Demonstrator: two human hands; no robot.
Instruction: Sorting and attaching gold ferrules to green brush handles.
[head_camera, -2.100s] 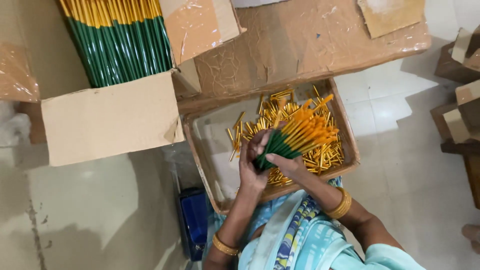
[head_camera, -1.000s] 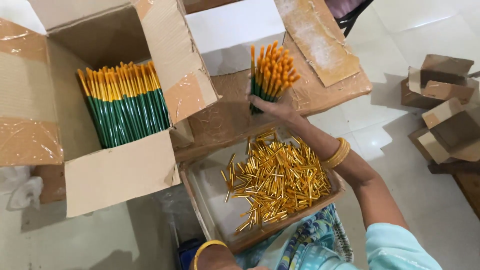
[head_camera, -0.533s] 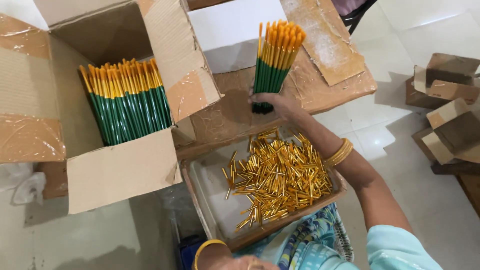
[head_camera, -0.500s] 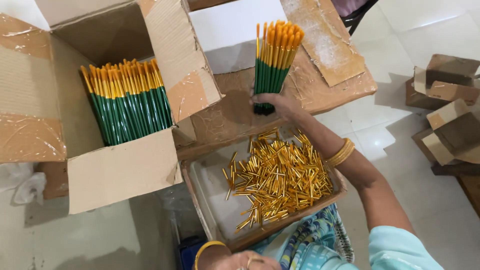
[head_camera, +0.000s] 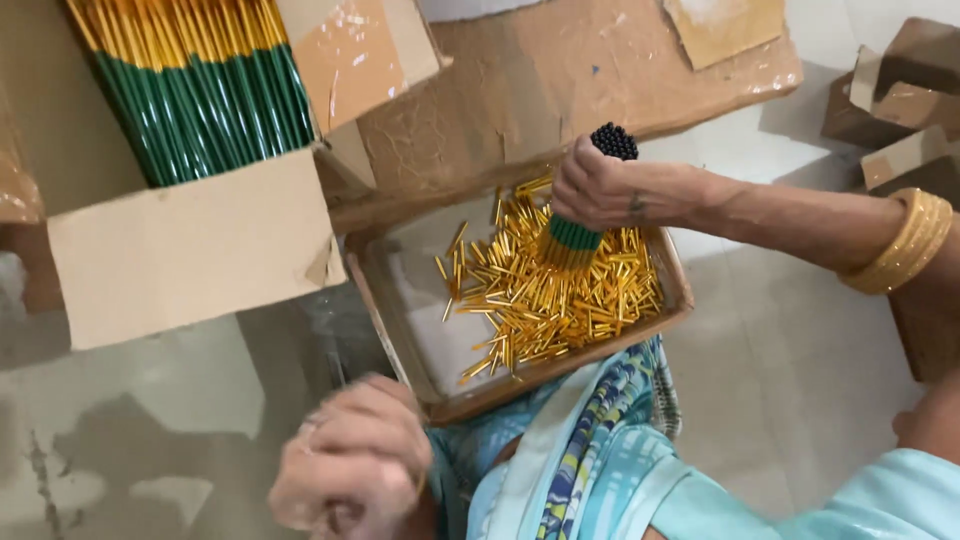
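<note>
- Two bare hands work over a shallow cardboard tray (head_camera: 385, 290) of loose gold metal caps (head_camera: 545, 290) at the frame's centre.
- The right hand (head_camera: 600, 190), at about 1 o'clock from the tray's middle, is closed in a fist around a bundle of green pencils (head_camera: 580, 225); the bundle's black ends point up at 12 o'clock and its gold-capped ends dip into the pile of caps.
- The left hand (head_camera: 350, 465) sits at 7 o'clock below the tray, blurred, fingers curled inward; whether it grips anything cannot be told.
- An open cardboard box (head_camera: 190, 250) at 10 o'clock holds many more green pencils with gold caps (head_camera: 200, 80), packed side by side.
- A gold bangle (head_camera: 910, 240) circles the right wrist at 3 o'clock.
- Flattened cardboard (head_camera: 560, 80) lies at 12 o'clock beyond the tray.
</note>
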